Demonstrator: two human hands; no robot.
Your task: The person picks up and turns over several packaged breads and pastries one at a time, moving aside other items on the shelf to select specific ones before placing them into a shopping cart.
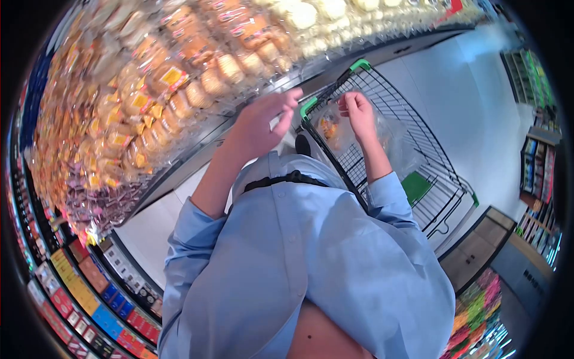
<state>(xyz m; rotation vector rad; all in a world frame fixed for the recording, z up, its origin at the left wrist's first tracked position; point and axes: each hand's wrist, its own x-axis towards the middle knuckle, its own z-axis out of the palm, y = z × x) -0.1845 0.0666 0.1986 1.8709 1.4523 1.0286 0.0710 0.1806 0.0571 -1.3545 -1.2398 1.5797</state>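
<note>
My left hand (263, 125) is raised near the edge of the bread display, between it and the shopping cart. Its fingers are stretched forward, the thumb apart, and nothing shows in it. My right hand (357, 112) is over the wire shopping cart (412, 119), which has green corner pieces, with its fingers curled closed. Whether it holds anything is hidden. Below and beside it in the cart are a clear plastic bag (402, 146) and a clear-wrapped food package (329, 127) with an orange label.
A sloping display of wrapped breads (179, 78) fills the upper left, with pale round packaged items (302, 15) at the top. Shelves of boxed goods (89, 287) stand at lower left. White floor (478, 102) and more shelves (535, 167) lie to the right.
</note>
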